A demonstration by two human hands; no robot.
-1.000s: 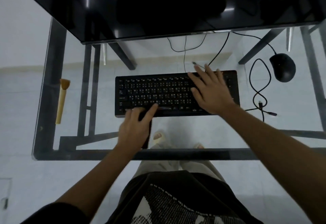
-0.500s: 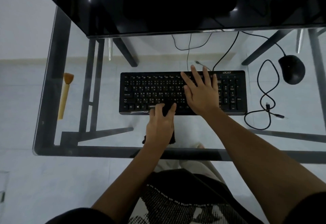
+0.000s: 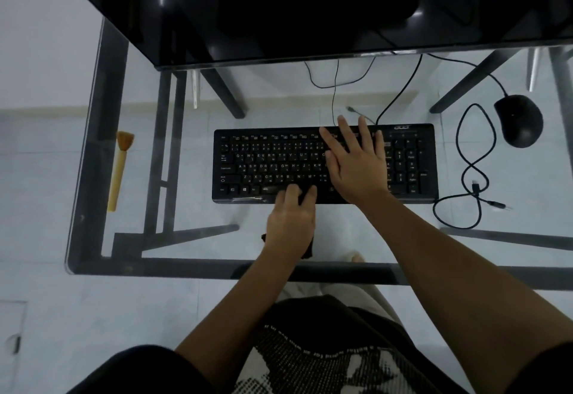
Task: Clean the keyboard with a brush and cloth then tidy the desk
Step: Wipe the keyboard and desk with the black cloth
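1 black keyboard (image 3: 279,164) lies mid-desk on the glass tabletop (image 3: 93,238). The left hand (image 3: 290,223) presses a dark cloth (image 3: 307,249) on its front edge; the right hand (image 3: 356,164) lies flat, open. The brush (image 3: 119,168) rests near the left edge.

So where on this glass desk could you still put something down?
Bare glass lies between the brush and the keyboard, and along the near edge left of the left hand. Right of the keyboard it is crowded: a looped cable and the mouse. The right hand lies flat on the keys.
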